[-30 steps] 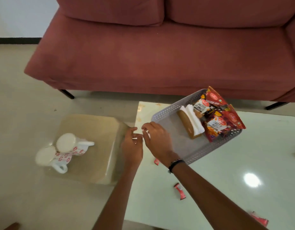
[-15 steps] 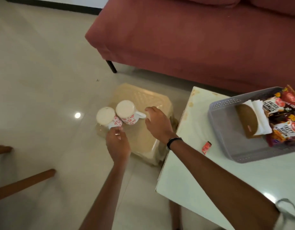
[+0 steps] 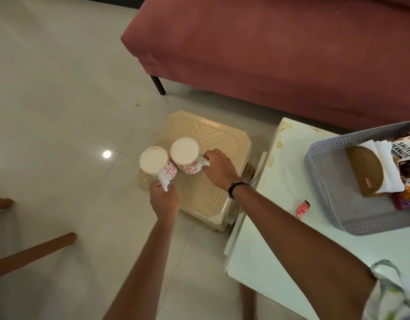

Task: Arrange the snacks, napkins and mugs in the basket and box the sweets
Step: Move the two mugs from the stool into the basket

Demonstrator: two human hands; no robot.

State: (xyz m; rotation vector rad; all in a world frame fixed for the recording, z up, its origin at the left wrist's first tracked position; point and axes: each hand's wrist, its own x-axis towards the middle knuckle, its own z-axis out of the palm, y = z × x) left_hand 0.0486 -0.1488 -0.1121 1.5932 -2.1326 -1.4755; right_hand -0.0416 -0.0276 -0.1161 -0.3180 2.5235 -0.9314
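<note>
Head view, centre frame: left hand grips the handle of one upturned white ceramic mug with red flowers, right hand the other's; the grey perforated plastic basket lies at right.

Glossy ceramic mugs on a smooth plastic stool.

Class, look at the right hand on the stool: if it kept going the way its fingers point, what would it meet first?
The right hand points left, its fingers at the right mug's handle. That mug comes first, then the left mug touching it, though depth is hard to judge.
</note>
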